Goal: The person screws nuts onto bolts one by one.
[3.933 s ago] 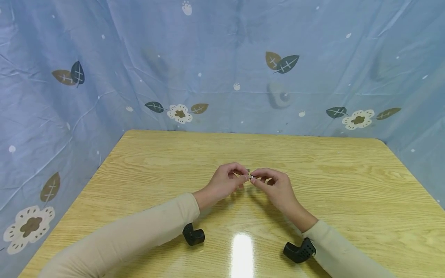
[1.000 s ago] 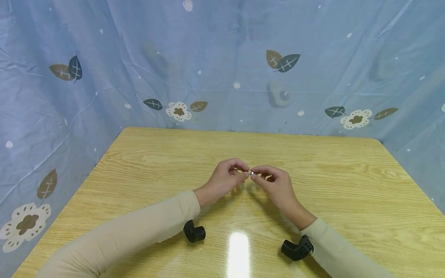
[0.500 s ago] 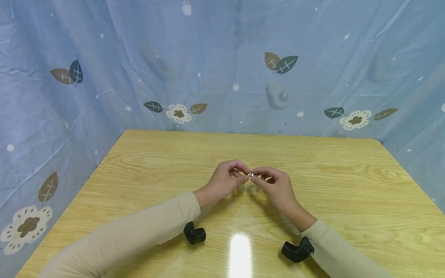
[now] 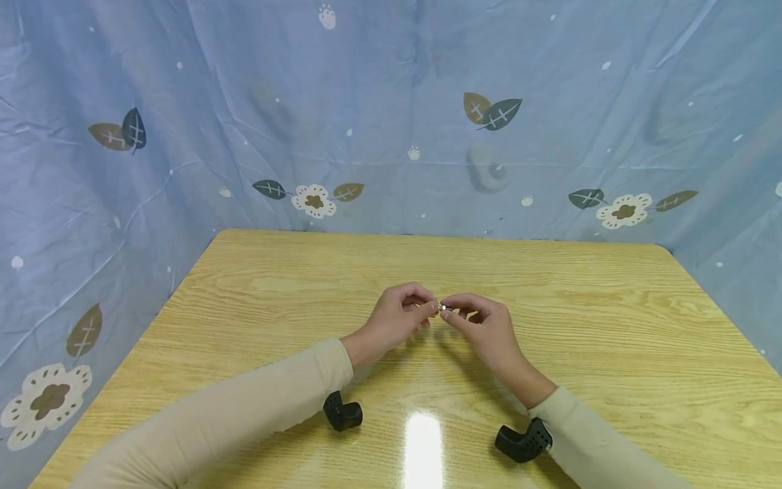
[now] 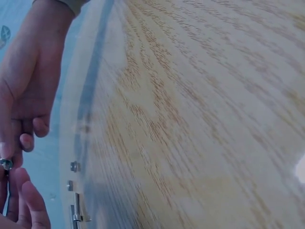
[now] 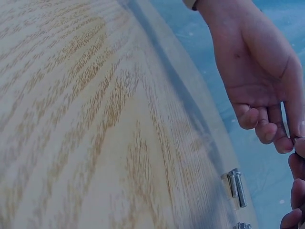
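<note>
Above the middle of the table, my left hand (image 4: 396, 318) and right hand (image 4: 484, 327) meet fingertip to fingertip. Between them is a small shiny metal bolt (image 4: 443, 308) with a nut-like piece on it. Each hand pinches it between thumb and fingers, and the fingertips cover much of it. In the left wrist view the metal piece (image 5: 6, 163) shows at the left thumb tip, with the right fingers (image 5: 32, 198) just below. Exactly which part each hand grips is too small to tell.
On the wooden table (image 4: 293, 272) lie two loose nuts (image 5: 74, 166) and several bolts (image 5: 76, 210), hidden by the hands in the head view. The right wrist view shows bolts (image 6: 237, 188) side by side. A blue patterned curtain (image 4: 391, 102) surrounds the table.
Both hands stay at the same place, pinching the bolt. The left fingers shift slightly around it, and less of the shaft shows now than half a second ago.
</note>
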A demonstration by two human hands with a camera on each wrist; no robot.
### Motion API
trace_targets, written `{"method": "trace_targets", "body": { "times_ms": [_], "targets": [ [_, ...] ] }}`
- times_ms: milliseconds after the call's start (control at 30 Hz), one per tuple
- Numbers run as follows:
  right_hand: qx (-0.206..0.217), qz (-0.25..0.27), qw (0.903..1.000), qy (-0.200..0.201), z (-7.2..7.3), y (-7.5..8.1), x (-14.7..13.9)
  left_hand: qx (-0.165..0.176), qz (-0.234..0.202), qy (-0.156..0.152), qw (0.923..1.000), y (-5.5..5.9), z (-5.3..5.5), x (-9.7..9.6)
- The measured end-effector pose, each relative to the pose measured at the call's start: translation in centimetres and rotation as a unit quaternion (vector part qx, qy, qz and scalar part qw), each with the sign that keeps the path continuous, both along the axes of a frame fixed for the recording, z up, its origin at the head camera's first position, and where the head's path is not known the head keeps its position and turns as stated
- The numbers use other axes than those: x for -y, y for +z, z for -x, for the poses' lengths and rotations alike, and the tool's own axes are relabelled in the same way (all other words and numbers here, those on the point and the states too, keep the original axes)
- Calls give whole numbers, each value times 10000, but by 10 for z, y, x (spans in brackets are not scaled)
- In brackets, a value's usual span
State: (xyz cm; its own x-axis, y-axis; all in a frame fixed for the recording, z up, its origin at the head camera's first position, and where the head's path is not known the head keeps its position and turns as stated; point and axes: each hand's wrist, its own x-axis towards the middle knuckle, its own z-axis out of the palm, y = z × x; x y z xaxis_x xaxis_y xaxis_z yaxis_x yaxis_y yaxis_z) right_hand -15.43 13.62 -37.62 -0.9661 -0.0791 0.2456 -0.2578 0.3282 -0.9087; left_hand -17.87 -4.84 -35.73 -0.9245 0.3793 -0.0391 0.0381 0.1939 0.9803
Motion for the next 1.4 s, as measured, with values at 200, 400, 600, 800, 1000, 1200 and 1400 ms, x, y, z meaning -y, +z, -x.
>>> {"method": "trace_targets", "body": {
  "times_ms": [200,400,600,800,1000,1200,1400],
  "targets": [
    [-29,12,10000,0,-1,1,1,-292,66,-10,9996,1,0,0],
    [-32,-15,10000,18,0,0,1,-344,96,-35,9994,-1,0,1],
    [65,40,10000,21,-1,0,1,-200,66,-63,9998,-2,1,1],
    [111,42,9999,-46,0,1,1,11,123,-8,9999,0,0,0],
    [63,35,10000,-43,1,1,2,-170,88,21,9998,2,0,0],
    [-5,52,10000,-35,2,0,2,-515,230,16,9984,1,2,1],
    [-45,65,10000,-29,3,-1,1,-444,72,-57,9990,2,1,1]
  ]
}}
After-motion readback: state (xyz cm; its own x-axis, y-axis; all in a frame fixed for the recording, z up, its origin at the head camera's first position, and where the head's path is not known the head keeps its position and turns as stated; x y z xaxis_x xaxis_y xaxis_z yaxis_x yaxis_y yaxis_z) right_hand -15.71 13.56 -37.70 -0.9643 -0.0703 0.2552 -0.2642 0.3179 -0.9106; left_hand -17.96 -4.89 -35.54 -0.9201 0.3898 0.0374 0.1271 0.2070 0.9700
